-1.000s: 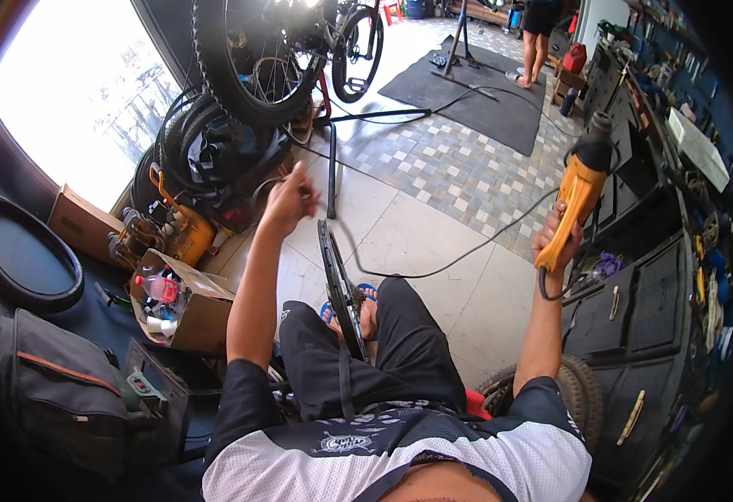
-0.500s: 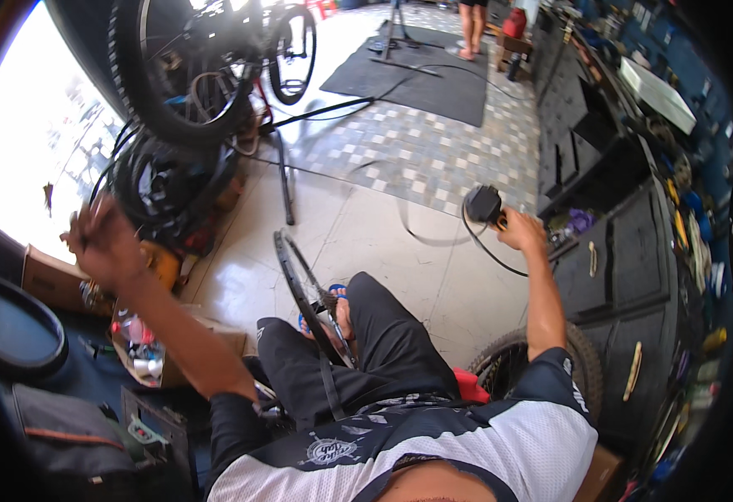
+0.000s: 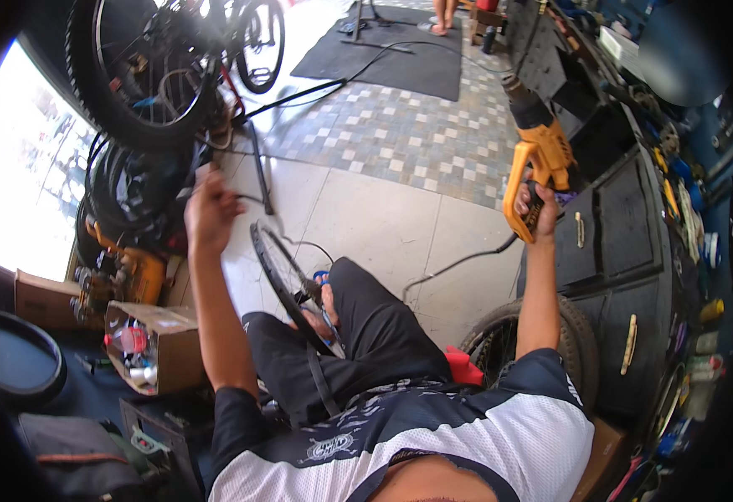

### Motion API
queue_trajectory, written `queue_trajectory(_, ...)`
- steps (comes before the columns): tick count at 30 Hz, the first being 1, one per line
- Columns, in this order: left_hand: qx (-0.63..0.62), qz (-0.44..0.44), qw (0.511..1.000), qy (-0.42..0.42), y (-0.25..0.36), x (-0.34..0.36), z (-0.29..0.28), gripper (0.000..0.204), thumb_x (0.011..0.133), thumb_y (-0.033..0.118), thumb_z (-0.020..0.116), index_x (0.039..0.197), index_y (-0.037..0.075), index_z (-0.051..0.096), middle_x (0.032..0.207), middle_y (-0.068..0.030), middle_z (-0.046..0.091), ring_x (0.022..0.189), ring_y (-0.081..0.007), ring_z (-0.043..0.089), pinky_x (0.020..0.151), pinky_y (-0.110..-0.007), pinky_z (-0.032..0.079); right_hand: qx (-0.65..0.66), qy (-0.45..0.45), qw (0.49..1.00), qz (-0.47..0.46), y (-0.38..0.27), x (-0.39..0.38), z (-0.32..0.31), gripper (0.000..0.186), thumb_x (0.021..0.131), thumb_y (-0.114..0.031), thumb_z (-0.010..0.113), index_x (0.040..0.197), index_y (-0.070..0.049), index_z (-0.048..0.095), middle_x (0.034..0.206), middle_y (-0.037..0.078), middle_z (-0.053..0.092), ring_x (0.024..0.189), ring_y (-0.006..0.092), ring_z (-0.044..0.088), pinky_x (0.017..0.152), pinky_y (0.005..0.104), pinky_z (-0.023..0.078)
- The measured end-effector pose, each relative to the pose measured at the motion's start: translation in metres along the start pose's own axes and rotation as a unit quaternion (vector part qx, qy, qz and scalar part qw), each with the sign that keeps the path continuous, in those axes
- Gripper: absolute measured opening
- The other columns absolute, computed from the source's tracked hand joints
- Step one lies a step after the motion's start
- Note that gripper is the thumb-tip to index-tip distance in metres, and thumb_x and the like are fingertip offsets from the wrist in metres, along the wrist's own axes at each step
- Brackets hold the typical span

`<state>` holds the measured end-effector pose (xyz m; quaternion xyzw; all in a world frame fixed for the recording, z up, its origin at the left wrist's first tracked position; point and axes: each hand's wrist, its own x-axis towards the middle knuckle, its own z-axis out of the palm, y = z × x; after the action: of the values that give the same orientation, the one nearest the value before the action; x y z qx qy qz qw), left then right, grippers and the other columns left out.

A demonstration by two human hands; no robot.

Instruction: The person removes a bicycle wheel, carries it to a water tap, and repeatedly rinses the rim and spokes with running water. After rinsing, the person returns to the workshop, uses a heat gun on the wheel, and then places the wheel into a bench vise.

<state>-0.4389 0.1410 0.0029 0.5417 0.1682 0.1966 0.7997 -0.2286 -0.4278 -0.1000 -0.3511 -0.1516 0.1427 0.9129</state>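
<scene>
My right hand [image 3: 534, 213] is wrapped round the handle of a yellow and black heat gun [image 3: 550, 151], raised on the right with its dark metal nozzle pointing up and away. A black power cord [image 3: 458, 265] hangs from the base of its handle and sags toward my knees. My left hand [image 3: 212, 213] is lifted on the left, fingers curled together; a stretch of dark cord meets the fingertips, and its end is hidden. Between my legs a spoked bicycle wheel [image 3: 278, 284] leans upright, touched by neither hand.
Bicycles [image 3: 144, 75] hang at the upper left. A cardboard box [image 3: 178, 351] of bottles and a yellow machine [image 3: 136, 276] stand at my left. Black cabinets [image 3: 609, 243] and a tire [image 3: 580, 360] line my right. Another person's legs [image 3: 443, 15] show on the far mat.
The heat gun has swung up, turning its yellow side into view. My left hand has moved right and slightly up, toward the wheel. The view has shifted a little.
</scene>
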Motion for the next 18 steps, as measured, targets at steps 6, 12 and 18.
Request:
queue_trajectory(6, 0.435, -0.082, 0.895, -0.049, -0.061, 0.048, 0.012, 0.037, 0.098, 0.045, 0.065, 0.088, 0.01, 0.06, 0.068, 0.0009, 0.058, 0.056, -0.0081, 0.054, 0.05, -0.027, 0.047, -0.281, 0.067, 0.957, 0.024, 0.008, -0.044, 0.046, 0.031, 0.09, -0.014, 0.071, 0.117, -0.005, 0.058, 0.089, 0.004, 0.064, 0.071, 0.0137, 0.063, 0.064, 0.0295, 0.054)
queue_trajectory(12, 0.464, -0.092, 0.881, -0.019, -0.146, 0.054, 0.014, 0.03, 0.095, 0.03, 0.065, 0.107, 0.002, 0.06, 0.084, -0.0102, 0.071, 0.058, -0.0141, 0.06, 0.052, -0.031, 0.053, -0.442, 0.146, 0.875, 0.135, 0.067, -0.083, -0.001, 0.016, 0.089, -0.011, 0.07, 0.102, -0.008, 0.062, 0.075, -0.003, 0.06, 0.062, 0.0072, 0.058, 0.057, 0.0244, 0.048)
queue_trajectory(18, 0.463, -0.105, 0.873, -0.109, -0.243, 0.059, 0.043, 0.019, 0.093, 0.015, 0.064, 0.107, 0.002, 0.061, 0.081, -0.0098, 0.071, 0.066, -0.0165, 0.067, 0.052, -0.032, 0.054, -0.449, 0.215, 0.836, 0.231, 0.118, -0.128, -0.053, 0.034, 0.081, -0.01, 0.066, 0.109, 0.001, 0.05, 0.078, 0.004, 0.057, 0.063, 0.0139, 0.061, 0.055, 0.0316, 0.053)
